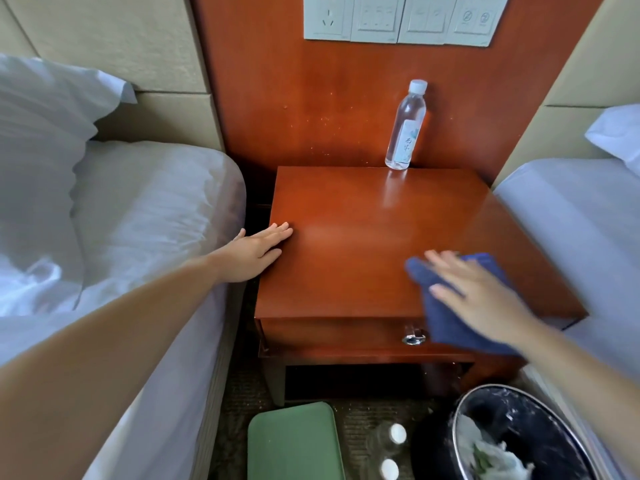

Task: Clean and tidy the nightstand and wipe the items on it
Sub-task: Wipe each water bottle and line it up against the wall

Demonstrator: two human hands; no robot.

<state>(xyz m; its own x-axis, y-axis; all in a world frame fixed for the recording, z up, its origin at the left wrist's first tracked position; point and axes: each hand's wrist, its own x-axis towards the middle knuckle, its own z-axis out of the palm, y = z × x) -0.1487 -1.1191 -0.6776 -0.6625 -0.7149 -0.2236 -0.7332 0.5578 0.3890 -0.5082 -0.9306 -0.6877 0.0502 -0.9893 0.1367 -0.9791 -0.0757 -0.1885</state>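
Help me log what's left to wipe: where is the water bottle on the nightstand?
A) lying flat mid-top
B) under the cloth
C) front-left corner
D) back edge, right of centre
D: the water bottle stands upright at the back edge of the nightstand, right of centre.

Desk (346,209) top has open room across mid & back-left; bottle (406,126) stands back-right by wall panel (294,109), left grip (256,252) lies flat on left edge, right grip (478,299) + blue cloth (446,323) cover front-right corner, left bed (145,220) & right bed (571,220) hem the sides.
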